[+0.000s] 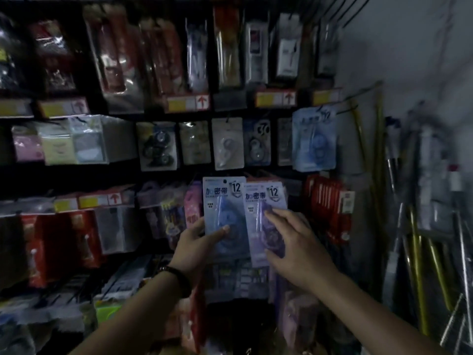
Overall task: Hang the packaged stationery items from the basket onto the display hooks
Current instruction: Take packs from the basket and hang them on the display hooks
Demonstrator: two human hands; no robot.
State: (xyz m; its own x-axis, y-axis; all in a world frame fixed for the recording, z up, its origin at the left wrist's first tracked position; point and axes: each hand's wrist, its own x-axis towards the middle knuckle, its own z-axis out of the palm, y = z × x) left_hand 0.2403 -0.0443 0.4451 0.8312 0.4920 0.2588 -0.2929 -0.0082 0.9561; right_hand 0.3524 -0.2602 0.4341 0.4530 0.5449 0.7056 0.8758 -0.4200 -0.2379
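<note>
The blue pack (pixel 221 206) is pinched by the left hand (pixel 197 248), the thumb pressed low on its front and the fingers hidden behind it; above that pinch the card is left free, so the punched hole at its top is kept clear for a hook. Just to the right of the pinch, the purple pack (pixel 265 208) is lapped over the blue one's edge. The right hand (pixel 298 248) is laid on its front with fingers spread and nearly straight, the thumb below them, nothing seen curled round the card; the two packs are judged to be in the course of being fanned apart, so that one can be taken alone. Well above and to the right of both hands, a hanging blue pack (pixel 313 140) of like kind is seen on the display, beside a bare wire hook (pixel 346 108); that row is probably the destination. Neither held pack is hung yet; the basket is not in view.
</note>
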